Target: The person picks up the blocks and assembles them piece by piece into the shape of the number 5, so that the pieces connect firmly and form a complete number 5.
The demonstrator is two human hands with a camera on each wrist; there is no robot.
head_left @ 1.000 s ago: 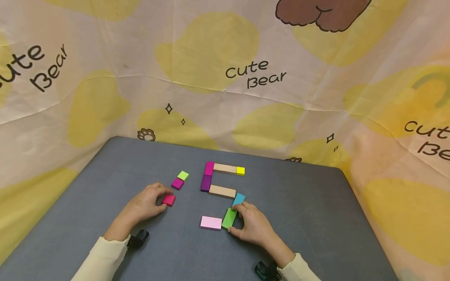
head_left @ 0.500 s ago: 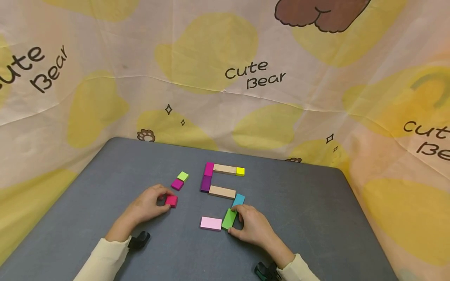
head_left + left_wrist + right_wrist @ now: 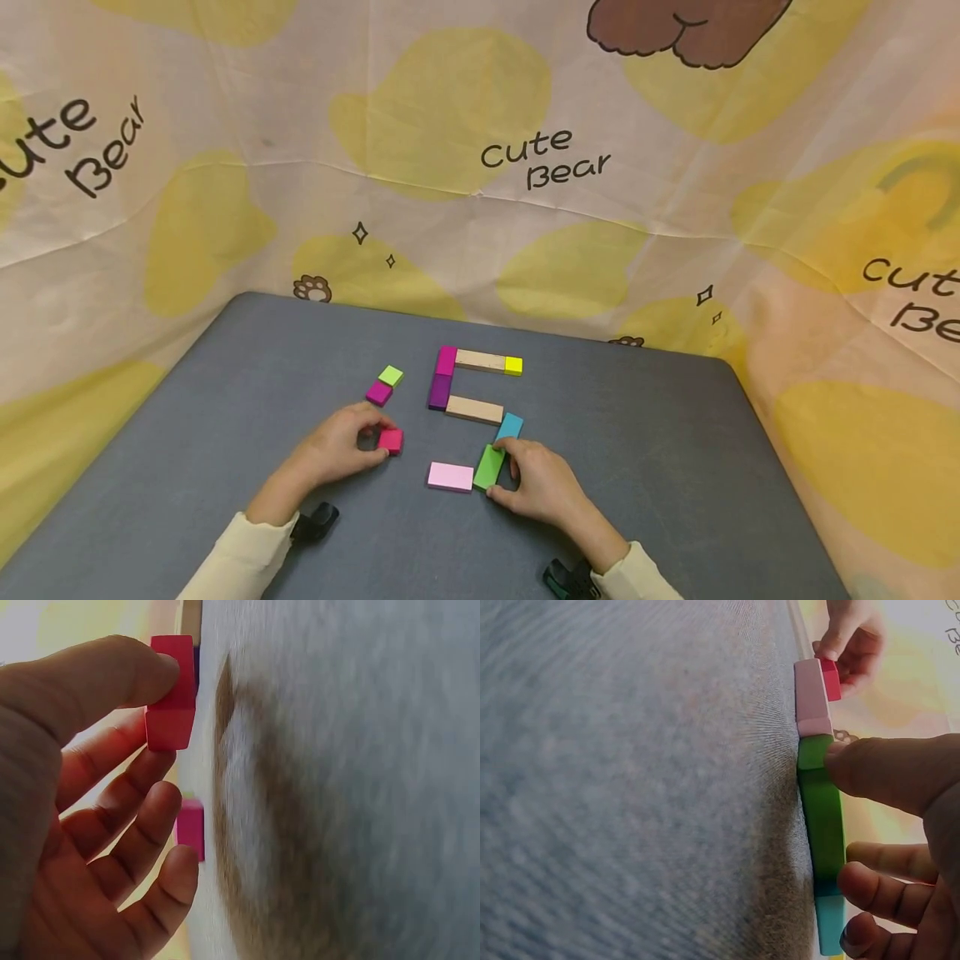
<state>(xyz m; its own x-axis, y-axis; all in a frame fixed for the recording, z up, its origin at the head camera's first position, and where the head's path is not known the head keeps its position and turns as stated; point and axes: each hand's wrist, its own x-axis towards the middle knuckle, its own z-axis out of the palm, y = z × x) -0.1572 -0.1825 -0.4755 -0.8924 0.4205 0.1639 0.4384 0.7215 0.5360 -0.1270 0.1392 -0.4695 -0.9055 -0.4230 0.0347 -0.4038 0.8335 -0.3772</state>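
Observation:
My left hand (image 3: 337, 447) pinches a small red block (image 3: 391, 442) between thumb and fingers; in the left wrist view the red block (image 3: 171, 729) hangs just off the table, its shadow beside it. My right hand (image 3: 542, 482) holds a green block (image 3: 487, 468) lying on the table, thumb at its near end and fingers at its far end. A pink block (image 3: 451, 477) adjoins the green one on the left, and a blue block (image 3: 510, 426) touches its far end. In the right wrist view my thumb presses the green block's (image 3: 825, 825) end.
Farther back, a tan block (image 3: 475, 409), a purple block (image 3: 440, 390), a magenta block (image 3: 446, 361), another tan block (image 3: 480, 360) and a yellow cube (image 3: 513, 366) continue the winding row. Left of it lie a magenta cube (image 3: 379, 393) and a lime cube (image 3: 391, 377) on the grey table (image 3: 645, 433).
My left hand has carried the red block rightward and slightly nearer, toward the pink block. The right hand and the row of blocks have stayed put.

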